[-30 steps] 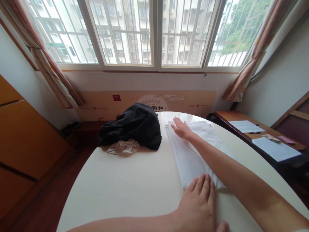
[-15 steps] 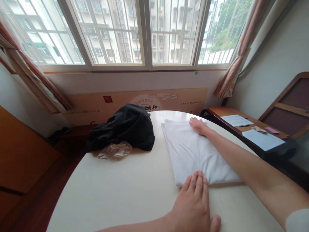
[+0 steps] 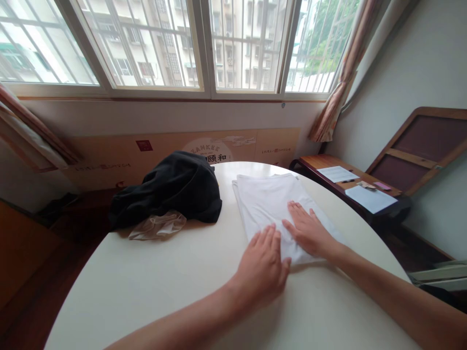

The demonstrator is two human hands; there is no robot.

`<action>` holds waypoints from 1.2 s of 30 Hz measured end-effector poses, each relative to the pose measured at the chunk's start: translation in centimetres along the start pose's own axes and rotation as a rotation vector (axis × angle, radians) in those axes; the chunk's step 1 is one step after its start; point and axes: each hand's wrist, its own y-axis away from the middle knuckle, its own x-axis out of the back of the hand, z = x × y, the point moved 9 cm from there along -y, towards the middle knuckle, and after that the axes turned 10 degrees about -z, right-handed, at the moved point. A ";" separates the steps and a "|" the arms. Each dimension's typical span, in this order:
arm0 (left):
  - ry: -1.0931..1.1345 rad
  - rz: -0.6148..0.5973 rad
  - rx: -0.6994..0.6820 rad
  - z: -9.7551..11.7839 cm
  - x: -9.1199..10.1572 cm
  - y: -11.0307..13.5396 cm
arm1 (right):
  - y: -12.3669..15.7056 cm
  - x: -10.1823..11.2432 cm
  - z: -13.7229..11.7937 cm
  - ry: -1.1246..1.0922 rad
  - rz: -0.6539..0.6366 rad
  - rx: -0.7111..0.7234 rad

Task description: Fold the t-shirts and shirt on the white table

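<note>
A folded white cloth (image 3: 268,206), likely a garment, lies flat on the round cream table (image 3: 120,287). My right hand (image 3: 310,231) presses palm-down on its near right part with the fingers spread. My left hand (image 3: 260,262) rests flat at the cloth's near edge, its fingers on the fabric. To the left, a crumpled black garment (image 3: 168,189) sits on the table, with a crinkled clear plastic bag (image 3: 158,226) against its near side. Neither hand touches these.
To the right stands a wooden side table (image 3: 321,167) holding papers (image 3: 370,199) and small items, with a dark-panelled wooden chair back (image 3: 416,146) beyond it. A barred window (image 3: 241,48) and printed wall panel (image 3: 182,150) lie behind. The table's curved edge drops to a wooden floor (image 3: 32,291).
My right hand has slid from the cloth's far right toward its middle. My left hand has moved up from the table onto the cloth's near edge. The view has turned left and pulled back.
</note>
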 end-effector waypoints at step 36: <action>-0.271 -0.134 0.406 -1.6 -0.1 1.7 | -5.4 4.3 9.7 -0.138 0.058 -0.303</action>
